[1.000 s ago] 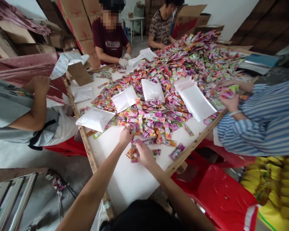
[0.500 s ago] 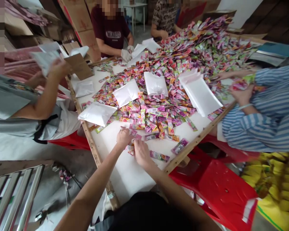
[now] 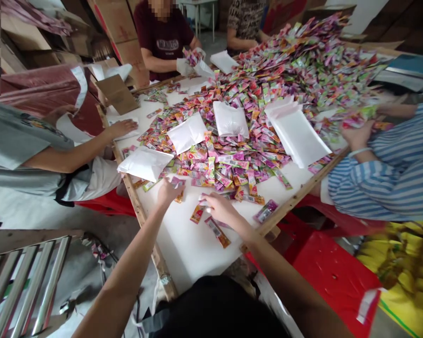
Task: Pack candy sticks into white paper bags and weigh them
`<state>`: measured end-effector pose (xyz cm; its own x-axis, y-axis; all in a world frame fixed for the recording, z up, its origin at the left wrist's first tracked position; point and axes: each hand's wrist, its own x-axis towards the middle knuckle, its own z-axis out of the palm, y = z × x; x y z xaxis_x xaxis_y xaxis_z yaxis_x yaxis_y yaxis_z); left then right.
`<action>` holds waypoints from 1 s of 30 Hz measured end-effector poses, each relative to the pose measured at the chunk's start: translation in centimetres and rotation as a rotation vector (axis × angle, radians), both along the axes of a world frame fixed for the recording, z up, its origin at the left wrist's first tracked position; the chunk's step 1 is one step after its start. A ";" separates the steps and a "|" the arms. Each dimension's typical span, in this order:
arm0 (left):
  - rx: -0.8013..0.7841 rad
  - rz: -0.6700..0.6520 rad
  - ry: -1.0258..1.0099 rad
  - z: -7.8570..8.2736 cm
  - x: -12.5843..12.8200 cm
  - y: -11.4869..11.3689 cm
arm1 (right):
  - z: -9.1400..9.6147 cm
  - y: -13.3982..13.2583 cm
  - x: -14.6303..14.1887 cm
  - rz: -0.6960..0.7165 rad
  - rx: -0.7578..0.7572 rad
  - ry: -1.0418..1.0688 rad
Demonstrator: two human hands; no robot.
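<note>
My left hand [image 3: 167, 192] is closed around a few small printed sachets [image 3: 178, 188], just above the white tabletop near its left edge. To the right of it, my right hand [image 3: 220, 209] is closed with its fingertips pinched on a pinkish sachet, mostly hidden by the fingers. An orange-and-pink sachet [image 3: 197, 213] lies right beside those fingertips. Below the right hand rests another sachet with an orange end [image 3: 217, 232]. A purple sachet [image 3: 265, 211] lies farther right, by the wooden rim.
A large heap of sachets [image 3: 289, 70] covers the table's far part. White padded mailers [image 3: 186, 134] lie on and around it. Wooden strips [image 3: 294, 202] edge the table. Co-workers sit left, right and behind; a red stool [image 3: 333, 277] stands at the right.
My hands have moved apart, left hand leftward and right hand rightward. The left co-worker's hand now rests on a mailer on the table. The co-worker at the back now holds sachets.
</note>
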<state>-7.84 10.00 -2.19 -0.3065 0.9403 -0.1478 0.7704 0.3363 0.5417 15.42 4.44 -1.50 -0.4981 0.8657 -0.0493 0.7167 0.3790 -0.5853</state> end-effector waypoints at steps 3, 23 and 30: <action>-0.040 -0.075 0.045 -0.8 1.8 0.6 | -0.8 1.1 -3.1 0.090 0.030 -0.092; 0.174 -1.235 0.139 -0.1 9.1 -12.4 | -0.1 -6.2 8.2 -0.236 -0.042 -0.053; 0.201 -0.924 0.075 2.5 12.7 -7.4 | 1.9 -1.6 15.2 -0.588 -0.045 0.057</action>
